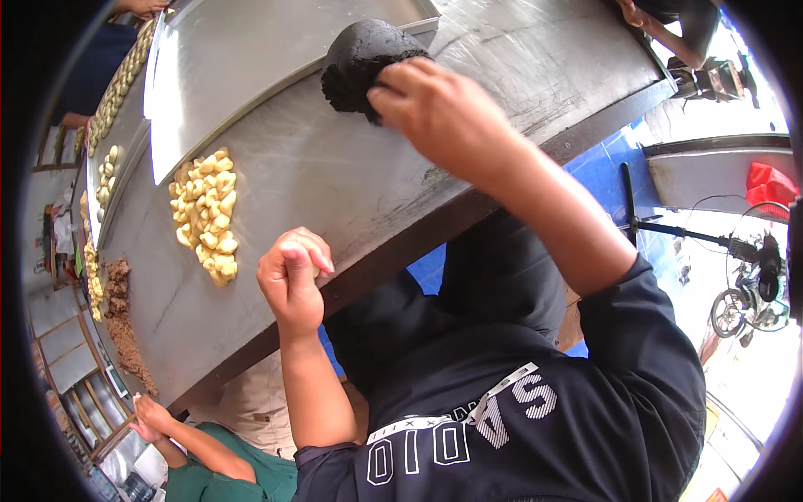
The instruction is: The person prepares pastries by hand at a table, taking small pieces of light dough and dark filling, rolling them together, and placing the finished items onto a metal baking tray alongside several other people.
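Observation:
A large lump of black dough (376, 50) sits on the metal table at the far side, its near edge ragged and torn. My right hand (439, 113) reaches across to that edge, with its curled fingertips pressed into the dough; they are slightly blurred and partly hidden. Close to the table's front edge, my left hand (294, 272) is closed in a fist with the thumb on top. A small pale spot shows between its fingers, too little to name. To the left of that fist lies a pile of small yellow dough pieces (205, 213).
A shallow metal tray (251, 109) lies behind the yellow pieces. Brown crumbly filling (125, 335) is spread at the table's left end. A co-worker in a green top (226, 464) works at lower left; other people's hands show at the far corners. The steel table (309, 184) has a dark front edge.

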Available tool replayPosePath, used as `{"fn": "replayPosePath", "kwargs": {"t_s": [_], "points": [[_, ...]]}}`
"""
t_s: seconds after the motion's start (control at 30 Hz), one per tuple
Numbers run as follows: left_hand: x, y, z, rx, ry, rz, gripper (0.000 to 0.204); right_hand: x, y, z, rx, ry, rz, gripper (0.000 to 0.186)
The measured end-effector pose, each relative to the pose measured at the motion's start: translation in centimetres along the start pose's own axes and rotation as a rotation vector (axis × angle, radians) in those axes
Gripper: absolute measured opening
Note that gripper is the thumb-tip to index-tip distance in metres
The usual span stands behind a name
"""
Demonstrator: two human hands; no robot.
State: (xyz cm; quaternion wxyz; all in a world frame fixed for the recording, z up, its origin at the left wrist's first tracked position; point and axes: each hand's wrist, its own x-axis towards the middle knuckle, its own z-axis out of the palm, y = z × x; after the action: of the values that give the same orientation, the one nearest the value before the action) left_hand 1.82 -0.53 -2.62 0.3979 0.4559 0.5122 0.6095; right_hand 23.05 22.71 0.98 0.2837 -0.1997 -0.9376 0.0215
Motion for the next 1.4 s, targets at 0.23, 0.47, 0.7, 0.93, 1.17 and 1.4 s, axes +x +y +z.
{"fn": "replayPosePath", "kwargs": {"t_s": [0.23,0.47,0.7,0.93,1.17,1.4], "points": [[0.8,3.2,1.6,0.827,-0.052,0.175,0.015,-1.9,-2.1,-1.8,0.123,-0.096,0.063,0.015],[1.2,1.2,1.2,0.760,0.043,0.182,0.059,-1.9,-1.0,-0.1,0.137,-0.171,0.045,0.022],[1.0,2.6,-1.0,0.605,-0.188,-0.010,0.055,-3.6,-2.4,-1.1,0.102,-0.010,0.194,0.014],[-0.7,0.2,-0.7,0.360,-0.019,0.000,0.054,-3.9,-2.3,-0.1,0.083,0.008,-0.037,0.025],[-1.6,1.7,1.2,0.979,-0.024,0.273,0.054,-5.2,-3.5,-0.9,0.107,0.026,0.050,0.032],[-3.1,1.7,2.1,0.370,0.114,0.103,0.071,-3.1,-2.1,-1.3,0.058,-0.069,0.142,0.039]]}}
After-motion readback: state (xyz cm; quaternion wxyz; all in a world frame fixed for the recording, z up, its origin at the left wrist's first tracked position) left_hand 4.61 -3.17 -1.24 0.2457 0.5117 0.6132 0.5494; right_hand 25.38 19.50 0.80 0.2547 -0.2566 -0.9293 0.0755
